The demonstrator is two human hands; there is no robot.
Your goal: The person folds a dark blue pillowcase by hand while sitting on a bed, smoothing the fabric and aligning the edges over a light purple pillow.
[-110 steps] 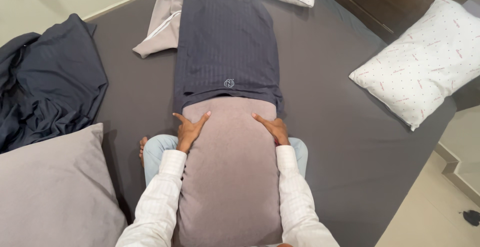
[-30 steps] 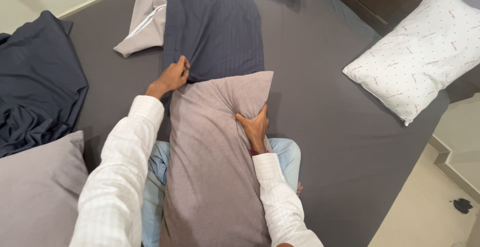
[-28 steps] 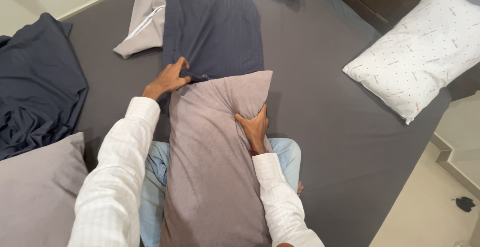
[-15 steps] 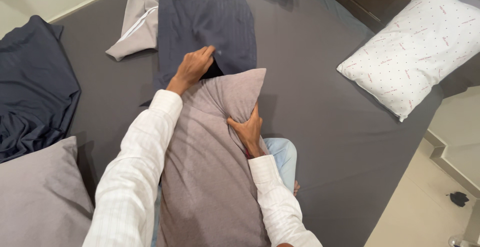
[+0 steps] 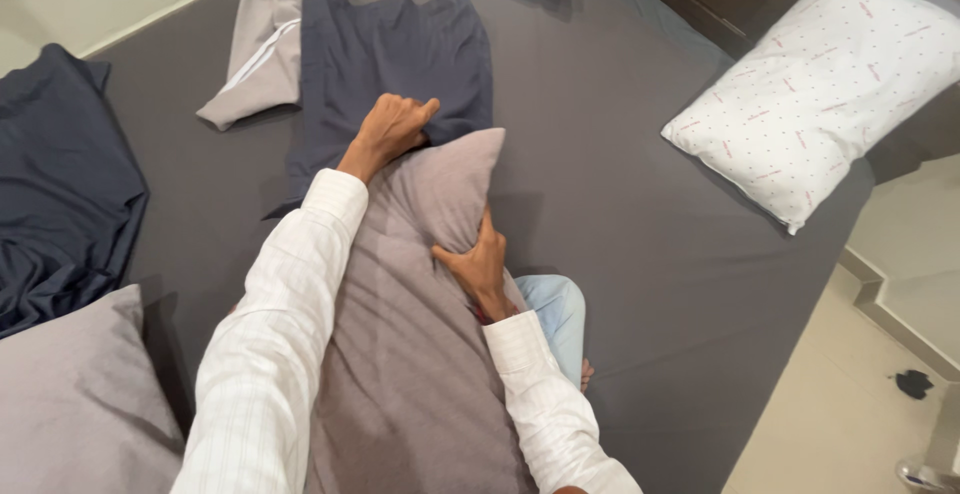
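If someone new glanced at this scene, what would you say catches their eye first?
The long mauve pillow lying across the person's lap, right hand pressing its side. At its far end the left hand grips the dark navy pillowcase. A white dotted pillow lies at the right on the grey bed.

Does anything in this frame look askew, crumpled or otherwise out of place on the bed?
Yes. A dark navy sheet lies crumpled at the bed's left edge, and a beige zipped pillow cover sits rumpled beside the dark striped pillowcase. A small dark object lies on the floor.

No packages, labels, signs, screens.
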